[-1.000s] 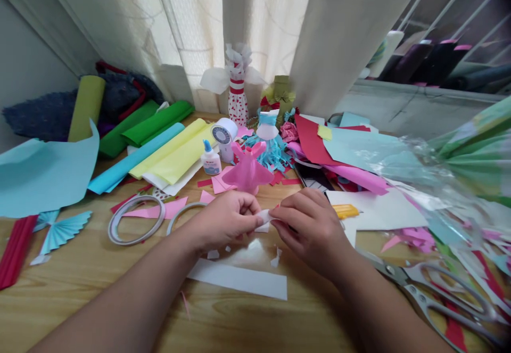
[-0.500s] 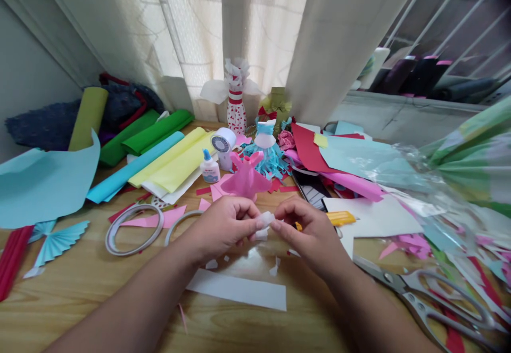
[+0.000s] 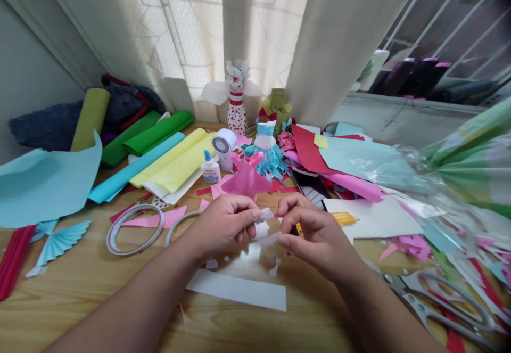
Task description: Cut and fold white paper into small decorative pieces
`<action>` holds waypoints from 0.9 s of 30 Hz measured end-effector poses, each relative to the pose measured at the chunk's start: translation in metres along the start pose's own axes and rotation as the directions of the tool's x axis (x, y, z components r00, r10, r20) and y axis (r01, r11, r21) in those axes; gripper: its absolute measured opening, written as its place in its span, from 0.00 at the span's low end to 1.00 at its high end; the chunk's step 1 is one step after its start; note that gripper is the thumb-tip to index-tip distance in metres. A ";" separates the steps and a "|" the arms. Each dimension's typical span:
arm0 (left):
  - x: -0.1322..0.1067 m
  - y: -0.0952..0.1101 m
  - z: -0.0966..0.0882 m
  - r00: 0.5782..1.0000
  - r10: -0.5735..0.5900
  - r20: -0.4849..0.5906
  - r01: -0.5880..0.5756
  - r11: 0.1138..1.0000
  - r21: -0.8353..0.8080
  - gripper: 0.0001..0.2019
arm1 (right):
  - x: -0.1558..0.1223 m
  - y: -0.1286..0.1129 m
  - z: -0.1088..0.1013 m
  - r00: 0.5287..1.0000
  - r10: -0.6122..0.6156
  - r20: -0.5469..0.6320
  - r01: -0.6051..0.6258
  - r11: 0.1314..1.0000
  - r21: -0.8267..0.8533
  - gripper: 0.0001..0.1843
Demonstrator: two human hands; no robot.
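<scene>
Nearest to me on the tabletop (image 3: 319, 315), a thin pink sliver (image 3: 182, 318) lies left of centre, with a long white paper strip (image 3: 239, 289) just beyond it and a large pair of scissors (image 3: 419, 289) at the near right. Past the strip I see small white scraps (image 3: 274, 267) scattered about. Above them are my two hands: the left hand (image 3: 233, 217) pinches a small white paper piece (image 3: 265, 214) between thumb and forefinger, in the gap between the two hands. The right hand (image 3: 309, 230) has its fingers curled, the thumb near a translucent strip (image 3: 269, 239); I cannot tell whether it is gripping that. To the left, one tape ring (image 3: 110, 233) lies flat, and a second ring (image 3: 174, 226) is partly hidden by my left hand. A yellow cutter (image 3: 344, 218) shows just beyond my right hand. Farther off, a pink paper dress (image 3: 245, 177) stands behind the hands, with a glue bottle (image 3: 210, 171) to its left, a small fan (image 3: 225, 153) beyond that, and a blue fringed figure (image 3: 271, 161) behind the dress on the right. Farthest on the tabletop, a red-and-white wrapped bottle (image 3: 237, 116) stands before the curtain (image 3: 199, 33).
</scene>
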State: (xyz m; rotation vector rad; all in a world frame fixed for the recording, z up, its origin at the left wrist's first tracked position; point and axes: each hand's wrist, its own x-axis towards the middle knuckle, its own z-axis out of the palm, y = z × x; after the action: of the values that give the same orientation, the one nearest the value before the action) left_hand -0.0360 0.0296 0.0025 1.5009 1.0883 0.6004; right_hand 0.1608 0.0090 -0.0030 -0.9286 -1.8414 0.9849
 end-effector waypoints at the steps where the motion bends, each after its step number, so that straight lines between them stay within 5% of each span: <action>1: 0.000 -0.001 0.000 1.000 0.003 0.004 -0.003 1.000 0.012 0.15 | 0.000 0.001 0.000 1.000 0.009 0.005 -0.009 1.000 0.015 0.05; 14: -0.001 -0.003 0.002 0.998 -0.001 0.069 0.000 1.000 0.014 0.14 | 0.003 0.004 0.010 0.962 0.245 -0.124 -0.249 0.968 -0.017 0.04; 27: -0.003 0.001 0.002 0.997 0.035 0.073 -0.039 0.997 0.063 0.16 | 0.001 0.006 0.012 0.949 0.249 -0.191 -0.261 0.965 -0.039 0.05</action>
State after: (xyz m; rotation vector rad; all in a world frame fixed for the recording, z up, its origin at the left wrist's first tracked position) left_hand -0.0356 0.0257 0.0040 1.5895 1.0346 0.5372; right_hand 0.1506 0.0094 -0.0122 -1.2791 -1.6320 0.9614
